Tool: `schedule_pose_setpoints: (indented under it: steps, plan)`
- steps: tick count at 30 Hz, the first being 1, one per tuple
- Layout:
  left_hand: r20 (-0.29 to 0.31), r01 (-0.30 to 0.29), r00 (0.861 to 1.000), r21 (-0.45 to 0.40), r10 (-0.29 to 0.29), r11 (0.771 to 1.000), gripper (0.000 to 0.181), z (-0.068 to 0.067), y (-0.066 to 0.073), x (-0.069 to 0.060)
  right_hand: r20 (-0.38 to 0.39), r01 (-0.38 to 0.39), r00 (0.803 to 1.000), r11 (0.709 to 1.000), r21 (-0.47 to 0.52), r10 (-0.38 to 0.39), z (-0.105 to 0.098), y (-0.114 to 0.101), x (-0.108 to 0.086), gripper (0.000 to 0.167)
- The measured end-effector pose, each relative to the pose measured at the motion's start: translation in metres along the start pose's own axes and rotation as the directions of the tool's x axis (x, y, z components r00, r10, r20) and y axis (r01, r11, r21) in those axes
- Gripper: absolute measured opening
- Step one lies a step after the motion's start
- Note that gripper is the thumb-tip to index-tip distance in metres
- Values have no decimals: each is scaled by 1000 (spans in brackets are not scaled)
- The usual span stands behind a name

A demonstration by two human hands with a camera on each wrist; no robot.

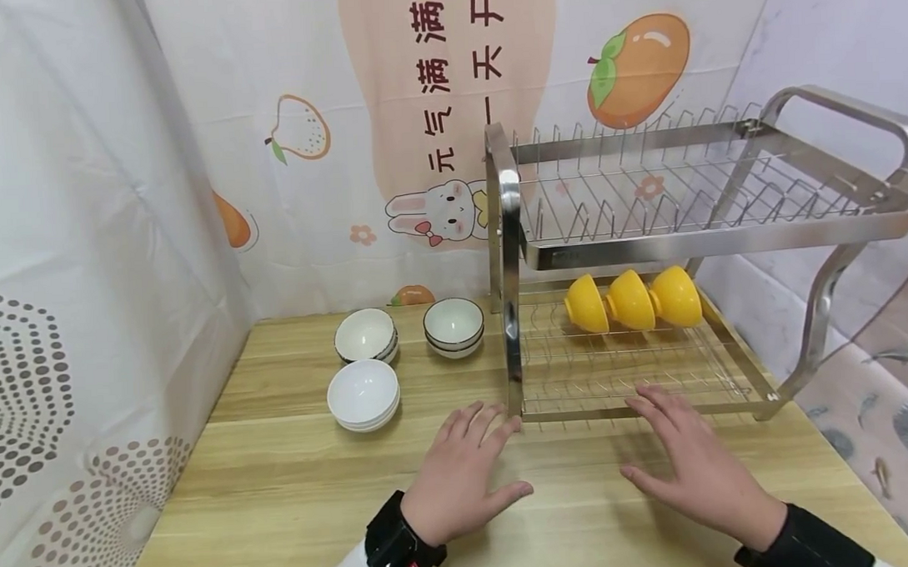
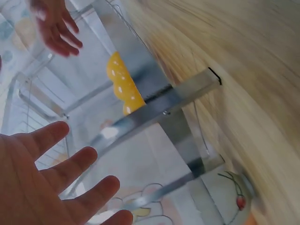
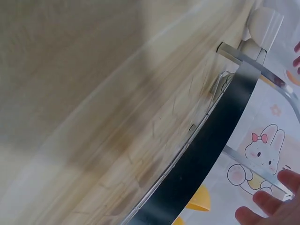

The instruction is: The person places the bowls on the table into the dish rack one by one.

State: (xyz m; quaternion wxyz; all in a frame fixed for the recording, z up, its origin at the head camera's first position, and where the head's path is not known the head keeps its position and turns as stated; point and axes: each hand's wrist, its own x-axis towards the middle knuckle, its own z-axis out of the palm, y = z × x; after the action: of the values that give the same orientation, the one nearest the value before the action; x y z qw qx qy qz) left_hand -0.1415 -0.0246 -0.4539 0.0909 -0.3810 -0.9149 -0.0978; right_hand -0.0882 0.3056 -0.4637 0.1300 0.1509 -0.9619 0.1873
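My left hand [image 1: 461,475] hovers over the front of the table, fingers spread and holding nothing, close to the left leg of a two-tier metal dish rack [image 1: 633,248]. To the right, my right hand [image 1: 689,463] is also spread and holds nothing, just in front of the rack's lower edge. Three yellow bowls [image 1: 631,301] stand on their sides in a row on the lower tier. Left of the rack are a stack of white bowls [image 1: 363,393], a stack of dark-rimmed bowls [image 1: 366,335] and another dark-rimmed stack [image 1: 454,323]. In the left wrist view, fingers [image 2: 75,166] reach towards the rack.
The wooden table [image 1: 281,490] carries everything. A printed curtain [image 1: 294,222] hangs behind it, and a white cloth [image 1: 107,245] hangs on the left. The rack's upper tier [image 1: 690,175] has upright wire dividers and overhangs the lower one.
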Motion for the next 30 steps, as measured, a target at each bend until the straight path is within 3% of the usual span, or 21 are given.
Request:
schedule_pose_setpoints:
  steps: [6, 13, 16, 24, 30]
  plan:
    - [-48, 89, 995, 45, -86, 995, 66, 10, -24, 18, -33, 46, 998, 998, -47, -48, -2, -3, -12, 84]
    - [-81, 225, 971, -12, -226, 974, 60, 31, -64, 57, -61, 63, 996, 997, -50, -66, -5, -9, -22, 82]
    - [-85, 248, 966, 13, -246, 969, 60, 40, -76, 74, -65, 66, 995, 996, -59, -70, -6, -10, -28, 84]
    - [-107, 300, 951, 86, -291, 950, 58, 42, -92, 115, -71, 63, 995, 994, -89, -70, -8, -12, -40, 84]
    - [-23, 342, 939, 120, -342, 932, 30, 38, -99, 137, -87, 68, 993, 991, -117, -79, -11, -10, -45, 86]
